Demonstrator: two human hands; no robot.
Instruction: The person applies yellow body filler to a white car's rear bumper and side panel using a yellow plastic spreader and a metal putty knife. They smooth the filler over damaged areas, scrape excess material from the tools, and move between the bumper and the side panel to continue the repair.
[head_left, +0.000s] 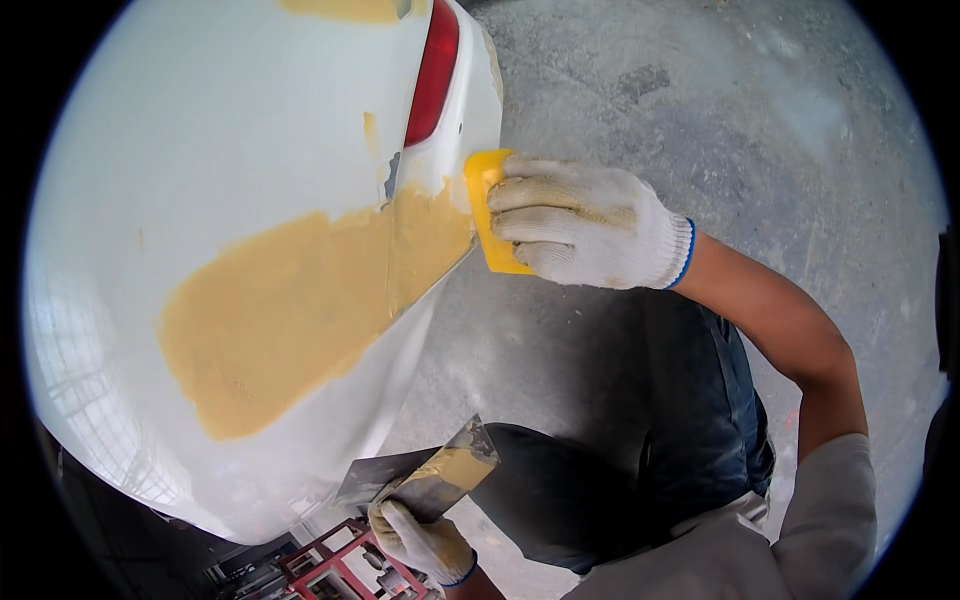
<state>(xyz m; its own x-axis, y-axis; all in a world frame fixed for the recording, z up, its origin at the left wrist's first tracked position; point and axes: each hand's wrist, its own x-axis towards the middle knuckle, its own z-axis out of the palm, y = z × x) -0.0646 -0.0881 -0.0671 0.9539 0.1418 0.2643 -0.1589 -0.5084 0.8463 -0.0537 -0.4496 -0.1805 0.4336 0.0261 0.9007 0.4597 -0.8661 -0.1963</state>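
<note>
Presently, my right hand [590,222], in a white knitted glove with a blue-edged cuff, grips a yellow spreader [485,225] along its right side, fingers laid across its face. The spreader stands roughly upright at the right-hand end of a tan filler patch [285,310]; whether its edge touches the surface I cannot tell.

The patch lies on a white car body [200,150], broad at the lower left and narrowing toward the spreader. It crosses a panel seam, and its outline is uneven. Above its narrow end sits a red tail light [435,75], with a small dark notch beside the seam below it. Smaller tan marks are noted higher on the bodywork.

My left hand [425,540], also gloved, is closed around the lower end of a flat plate [455,465], held tilted near my knee and well apart from the spreader. Tan filler is smeared over the plate's face. A dark flat blade [375,476] extends leftward from behind it; whether the two are joined I cannot determine.

Beneath lies a stained grey floor [780,150]. A red metal frame [320,557] is visible near my left hand.
</note>
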